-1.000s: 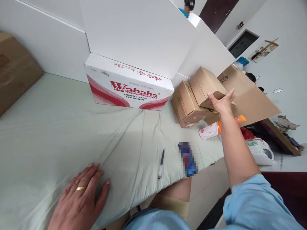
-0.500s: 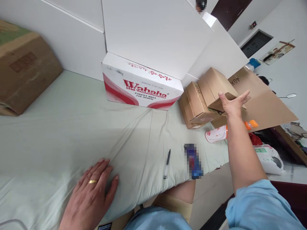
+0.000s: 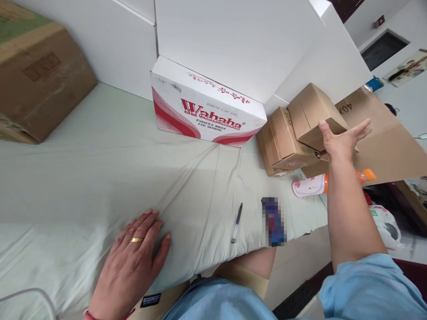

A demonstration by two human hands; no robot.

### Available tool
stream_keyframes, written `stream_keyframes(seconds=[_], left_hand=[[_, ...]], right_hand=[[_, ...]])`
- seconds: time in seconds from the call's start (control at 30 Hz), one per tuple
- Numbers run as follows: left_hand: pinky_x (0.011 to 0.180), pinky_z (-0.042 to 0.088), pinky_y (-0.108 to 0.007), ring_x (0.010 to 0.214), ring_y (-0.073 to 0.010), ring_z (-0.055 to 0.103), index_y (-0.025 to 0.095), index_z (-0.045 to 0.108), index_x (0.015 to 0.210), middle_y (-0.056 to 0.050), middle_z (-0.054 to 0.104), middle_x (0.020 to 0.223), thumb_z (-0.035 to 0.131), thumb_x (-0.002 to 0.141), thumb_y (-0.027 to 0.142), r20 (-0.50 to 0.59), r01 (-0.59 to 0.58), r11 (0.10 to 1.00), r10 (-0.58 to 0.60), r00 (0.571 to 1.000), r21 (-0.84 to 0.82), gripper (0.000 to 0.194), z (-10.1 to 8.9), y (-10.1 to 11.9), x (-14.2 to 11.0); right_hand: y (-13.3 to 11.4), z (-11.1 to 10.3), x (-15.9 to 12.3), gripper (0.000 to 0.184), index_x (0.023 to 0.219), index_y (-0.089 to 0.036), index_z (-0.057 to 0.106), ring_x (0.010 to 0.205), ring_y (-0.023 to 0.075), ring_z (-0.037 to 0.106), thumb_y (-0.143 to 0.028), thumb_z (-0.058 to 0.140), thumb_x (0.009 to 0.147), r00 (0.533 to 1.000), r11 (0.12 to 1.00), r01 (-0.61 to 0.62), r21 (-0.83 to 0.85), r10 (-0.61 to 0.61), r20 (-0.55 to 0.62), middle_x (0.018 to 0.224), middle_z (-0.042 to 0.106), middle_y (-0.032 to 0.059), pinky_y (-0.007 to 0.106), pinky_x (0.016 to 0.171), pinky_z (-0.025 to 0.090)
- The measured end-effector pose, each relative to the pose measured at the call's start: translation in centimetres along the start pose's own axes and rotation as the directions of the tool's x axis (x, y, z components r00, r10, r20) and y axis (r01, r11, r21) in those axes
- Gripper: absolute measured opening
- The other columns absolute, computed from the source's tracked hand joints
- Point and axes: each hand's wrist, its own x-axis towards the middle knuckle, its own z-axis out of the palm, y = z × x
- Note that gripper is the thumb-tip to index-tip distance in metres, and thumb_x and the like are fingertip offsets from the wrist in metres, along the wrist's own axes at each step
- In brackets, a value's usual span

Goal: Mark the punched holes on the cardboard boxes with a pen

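Note:
My left hand (image 3: 136,253) lies flat on the pale green cloth (image 3: 187,195), fingers stretched out, a gold ring on one of them. My right hand (image 3: 343,138) is raised in front of the stacked brown cardboard boxes (image 3: 313,118), its thumb and fingers spread, and nothing shows in it. Whether it touches the top box I cannot tell. Behind my right forearm lies a bottle with an orange cap (image 3: 310,186), partly hidden. A pen (image 3: 237,223) and a blurred-out dark blue object (image 3: 274,222) rest near the cloth's front edge.
A white and red Wahaha water carton (image 3: 207,111) stands against the white panel (image 3: 233,40). At the far left sits a large brown box (image 3: 46,84). An open cardboard flap (image 3: 390,146) and a white plastic bag (image 3: 387,226) are at the right. A cable (image 3: 30,291) curves at lower left.
The view has shifted, so the boxes and carton appear farther right and slightly higher. My right hand stays spread by the boxes; my left stays flat on the cloth.

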Motion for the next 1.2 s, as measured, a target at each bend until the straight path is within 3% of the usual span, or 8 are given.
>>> stream_keyframes(seconds=[0.17, 0.27, 0.43, 0.6, 0.83, 0.93, 1.07, 1.2], left_hand=[[0.108, 0.058, -0.061, 0.127, -0.0453, 0.074, 0.008, 0.066, 0.122, -0.028, 0.072, 0.138, 0.049, 0.114, 0.035, 0.001, -0.009, 1.0, 0.009, 1.0, 0.003, 0.032, 0.0, 0.0, 0.0], [0.109, 0.058, -0.06, 0.127, -0.0442, 0.074, 0.009, 0.067, 0.122, -0.027, 0.073, 0.137, 0.05, 0.113, 0.034, 0.001, 0.005, 1.0, -0.005, 1.0, 0.0, 0.031, 0.0, 0.1, 0.0], [0.111, 0.057, -0.06, 0.13, -0.0446, 0.073, 0.009, 0.067, 0.123, -0.027, 0.074, 0.139, 0.055, 0.11, 0.03, 0.016, 0.024, 0.999, -0.024, 1.0, -0.031, 0.027, -0.1, 0.2, -0.1], [0.112, 0.057, -0.06, 0.132, -0.0439, 0.073, 0.012, 0.067, 0.126, -0.025, 0.074, 0.14, 0.055, 0.11, 0.03, 0.022, 0.043, 0.998, -0.042, 0.999, -0.038, 0.027, -0.2, 0.3, -0.2], [0.113, 0.056, -0.061, 0.133, -0.0449, 0.072, 0.012, 0.066, 0.124, -0.026, 0.072, 0.141, 0.052, 0.112, 0.033, 0.039, 0.053, 0.998, -0.052, 0.998, -0.039, 0.028, 0.0, 0.1, -0.3], [0.112, 0.057, -0.06, 0.133, -0.0442, 0.072, 0.012, 0.066, 0.124, -0.025, 0.073, 0.141, 0.053, 0.112, 0.033, 0.032, 0.053, 0.998, -0.051, 0.998, -0.035, 0.027, -0.1, 0.2, -0.2], [0.111, 0.058, -0.06, 0.132, -0.0439, 0.073, 0.012, 0.066, 0.124, -0.025, 0.074, 0.14, 0.054, 0.111, 0.032, 0.042, 0.053, 0.998, -0.051, 0.998, -0.034, 0.027, -0.2, 0.3, -0.2], [0.112, 0.057, -0.06, 0.132, -0.0437, 0.073, 0.012, 0.067, 0.125, -0.024, 0.074, 0.14, 0.055, 0.111, 0.031, 0.044, 0.067, 0.997, -0.066, 0.997, -0.031, 0.026, -0.4, 0.4, -0.1]], right_hand=[[-2.3, 0.1, 0.4, 0.15, 0.178, -0.006, -0.016, 0.18, 0.0285, -0.007, -0.048, 0.093, 0.084, 0.997, 0.995, -0.07, -0.068, 0.072, 0.03, 0.182, -0.02, 0.0378, 0.05, 0.14, 0.019], [-2.5, 0.5, 0.3, 0.148, 0.179, -0.006, -0.014, 0.18, 0.0299, -0.004, -0.043, 0.093, 0.084, 0.993, 0.99, -0.108, -0.087, 0.112, 0.044, 0.183, -0.018, 0.0363, 0.051, 0.14, 0.017], [-0.2, 1.0, 0.0, 0.138, 0.179, -0.002, -0.003, 0.179, 0.0339, -0.003, -0.052, 0.086, 0.087, 1.0, 1.0, 0.028, 0.0, -0.028, -0.009, 0.185, -0.007, 0.035, 0.057, 0.14, 0.011], [2.1, 0.9, 0.6, 0.135, 0.178, -0.003, -0.008, 0.178, 0.0323, -0.013, -0.06, 0.08, 0.094, 0.997, 0.996, 0.074, 0.059, -0.076, 0.027, 0.185, -0.014, 0.0333, 0.055, 0.141, 0.006], [2.0, 0.5, 0.6, 0.139, 0.177, 0.004, -0.008, 0.179, 0.0329, -0.011, -0.073, 0.073, 0.095, 0.988, 0.987, 0.148, 0.064, -0.15, 0.038, 0.185, -0.013, 0.0334, 0.051, 0.142, 0.004], [1.5, 1.0, 0.6, 0.137, 0.177, 0.004, -0.008, 0.179, 0.032, -0.011, -0.061, 0.08, 0.093, 0.992, 0.989, 0.122, 0.081, -0.125, 0.034, 0.186, -0.012, 0.0324, 0.048, 0.142, 0.005], [1.3, 2.2, 1.0, 0.128, 0.178, -0.002, -0.002, 0.179, 0.027, 0.001, -0.04, 0.082, 0.089, 0.997, 0.993, 0.073, 0.091, -0.07, -0.039, 0.188, -0.004, 0.0286, 0.041, 0.142, 0.01], [1.3, 1.9, 0.8, 0.124, 0.177, -0.001, 0.004, 0.179, 0.0246, 0.004, -0.037, 0.075, 0.083, 0.995, 0.992, 0.083, 0.09, -0.076, -0.07, 0.188, 0.002, 0.0262, 0.036, 0.142, 0.009]])
